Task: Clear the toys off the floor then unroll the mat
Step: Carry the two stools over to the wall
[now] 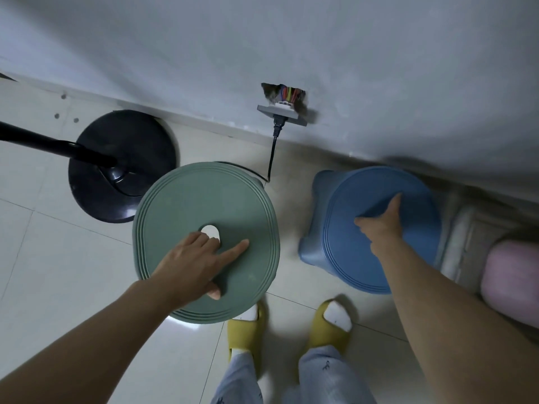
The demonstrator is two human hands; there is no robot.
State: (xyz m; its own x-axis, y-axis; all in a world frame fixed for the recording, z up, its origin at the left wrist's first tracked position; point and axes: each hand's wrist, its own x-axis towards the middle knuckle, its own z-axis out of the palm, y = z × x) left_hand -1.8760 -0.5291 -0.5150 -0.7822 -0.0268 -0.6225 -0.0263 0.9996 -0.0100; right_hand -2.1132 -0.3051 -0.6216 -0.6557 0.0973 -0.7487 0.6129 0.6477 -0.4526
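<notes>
Pale glossy floor tiles (73, 258) run up to a grey wall (291, 39), where a socket plate (281, 114) hangs loose under a hole with coloured wires and a black cord (271, 158) drops from it to the floor. Two plastic stools stand side by side near that wall, apart from each other. On the green stool (204, 199) the left hand (192, 263) has fingers hooked into the centre hole, forefinger lying straight on the seat, thumb curled at the near side. On the blue stool (408, 228) the right hand (379, 223) reaches into the seat's hole; its fingers are hidden there, so the grip looks likely but cannot be confirmed. A black fan base (122, 164) sits just behind the green stool. No toys show on the visible floor, so that part may be done or lie elsewhere. A pink roll (510, 284) at the right edge could be the mat, apparently not unrolled; that step seems left. Yellow slippers (245, 328) stand below.
</notes>
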